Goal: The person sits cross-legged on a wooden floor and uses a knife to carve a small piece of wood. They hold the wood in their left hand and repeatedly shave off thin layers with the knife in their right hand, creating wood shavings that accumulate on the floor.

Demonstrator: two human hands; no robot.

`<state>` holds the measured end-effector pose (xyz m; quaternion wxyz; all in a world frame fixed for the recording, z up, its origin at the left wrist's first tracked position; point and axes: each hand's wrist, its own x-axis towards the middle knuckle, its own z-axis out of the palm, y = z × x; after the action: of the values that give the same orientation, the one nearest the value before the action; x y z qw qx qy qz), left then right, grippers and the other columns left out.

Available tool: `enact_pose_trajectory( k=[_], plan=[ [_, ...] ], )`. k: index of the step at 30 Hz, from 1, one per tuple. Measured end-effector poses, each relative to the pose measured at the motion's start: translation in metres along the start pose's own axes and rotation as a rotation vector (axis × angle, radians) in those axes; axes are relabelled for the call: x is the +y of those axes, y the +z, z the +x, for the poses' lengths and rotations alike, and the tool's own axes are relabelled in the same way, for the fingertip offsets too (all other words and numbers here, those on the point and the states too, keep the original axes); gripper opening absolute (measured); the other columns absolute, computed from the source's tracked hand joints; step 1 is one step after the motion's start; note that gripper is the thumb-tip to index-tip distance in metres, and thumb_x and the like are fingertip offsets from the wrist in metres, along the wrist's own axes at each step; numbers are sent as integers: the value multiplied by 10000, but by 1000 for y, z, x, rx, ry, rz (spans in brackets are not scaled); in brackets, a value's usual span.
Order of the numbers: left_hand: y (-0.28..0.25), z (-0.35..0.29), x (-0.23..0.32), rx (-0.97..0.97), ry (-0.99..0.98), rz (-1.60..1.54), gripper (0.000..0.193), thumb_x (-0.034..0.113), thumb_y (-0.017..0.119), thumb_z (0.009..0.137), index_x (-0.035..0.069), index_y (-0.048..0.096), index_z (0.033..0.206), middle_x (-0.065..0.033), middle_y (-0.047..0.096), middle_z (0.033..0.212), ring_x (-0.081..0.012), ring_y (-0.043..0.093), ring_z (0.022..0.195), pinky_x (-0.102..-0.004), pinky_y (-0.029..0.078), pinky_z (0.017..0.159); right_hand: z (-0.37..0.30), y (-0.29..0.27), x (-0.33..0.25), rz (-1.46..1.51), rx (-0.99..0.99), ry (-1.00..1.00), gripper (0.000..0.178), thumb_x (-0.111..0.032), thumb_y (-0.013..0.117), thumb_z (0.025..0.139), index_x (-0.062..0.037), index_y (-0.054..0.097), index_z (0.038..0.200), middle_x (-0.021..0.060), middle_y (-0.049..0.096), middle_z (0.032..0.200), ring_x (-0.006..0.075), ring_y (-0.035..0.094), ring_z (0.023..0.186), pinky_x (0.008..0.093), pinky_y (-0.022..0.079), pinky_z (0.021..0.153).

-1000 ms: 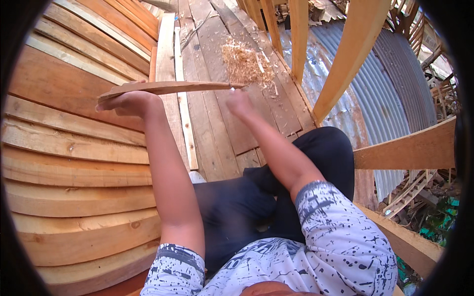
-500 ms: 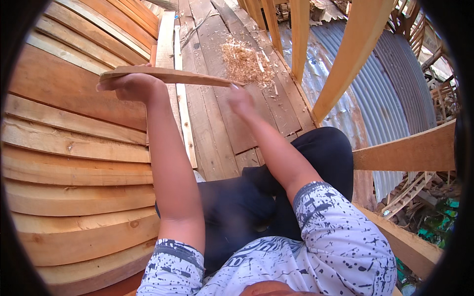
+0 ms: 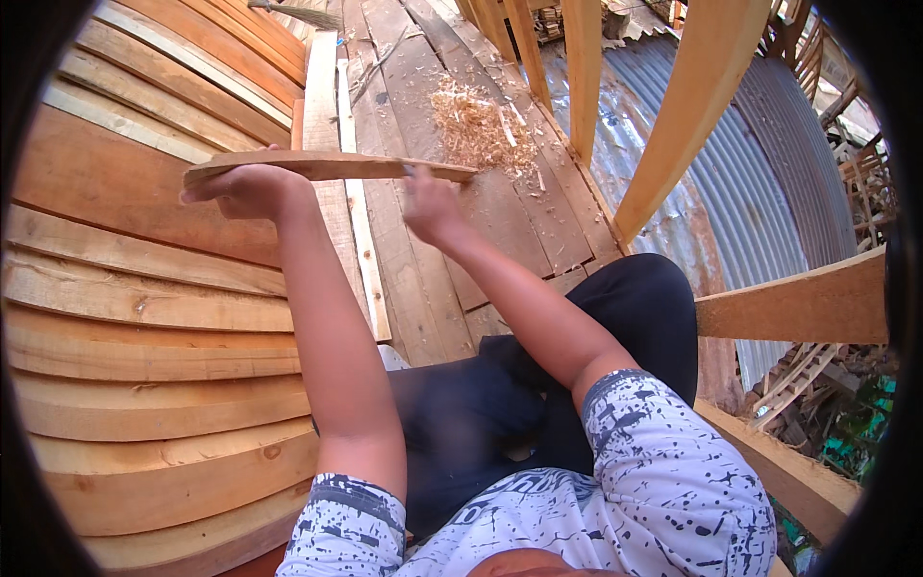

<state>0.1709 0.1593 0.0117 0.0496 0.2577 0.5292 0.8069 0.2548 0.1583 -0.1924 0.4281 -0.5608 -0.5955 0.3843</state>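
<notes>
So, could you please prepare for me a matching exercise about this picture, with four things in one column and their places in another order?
Things:
1. left hand
2. right hand
3. wood shavings
4. corrugated metal sheeting

Places:
A. heaped on the plank floor
B. at the wooden piece, close to its right end
C. beyond the upright posts, on the picture's right side
D. at the left end of the wooden piece

Right pairs: 1-D, 2-B, 3-A, 4-C.
</notes>
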Motion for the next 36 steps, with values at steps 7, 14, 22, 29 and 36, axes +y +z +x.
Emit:
enact_pose_trajectory(
  k=[7,14,22,29,36],
  plan=[
    [11,-11,5,-14,-23,-71,936,703,47,960,-100,478,1174,-261,533,1227,-365,628,1055,-460,591,955,20,-9,20,-296,-20,-197,278,-225,426,1019,33,521,1056,301,667,972,435,680,890,533,540,785],
    [13,-23,8,-65,29,-35,1001,735,50,936,-134,425,1263,-296,516,1250,-357,651,1015,-413,641,859,18,-13,36,-146,148,118,307,-266,435,1022,29,511,1060,293,673,851,472,666,790,573,521,715],
    [6,-10,1,6,29,-58,1037,753,81,935,-159,440,1274,-325,523,1252,-378,616,1109,-457,604,913,2,1,8,-118,131,27,269,-235,425,1020,19,511,1037,294,657,796,467,660,756,577,517,691],
    [0,-18,4,45,-51,-72,981,721,51,949,-122,496,1182,-262,531,1253,-377,610,1089,-496,574,980,13,-12,41,-244,99,105,266,-240,436,1021,13,515,1037,293,669,897,440,680,820,552,535,710],
    [7,-31,16,-16,-57,-106,950,693,35,964,-126,482,1140,-255,533,1205,-353,614,1038,-479,597,941,10,-19,75,-192,86,81,293,-270,461,1017,19,503,1005,280,675,828,465,674,781,573,532,699]
  ],
)
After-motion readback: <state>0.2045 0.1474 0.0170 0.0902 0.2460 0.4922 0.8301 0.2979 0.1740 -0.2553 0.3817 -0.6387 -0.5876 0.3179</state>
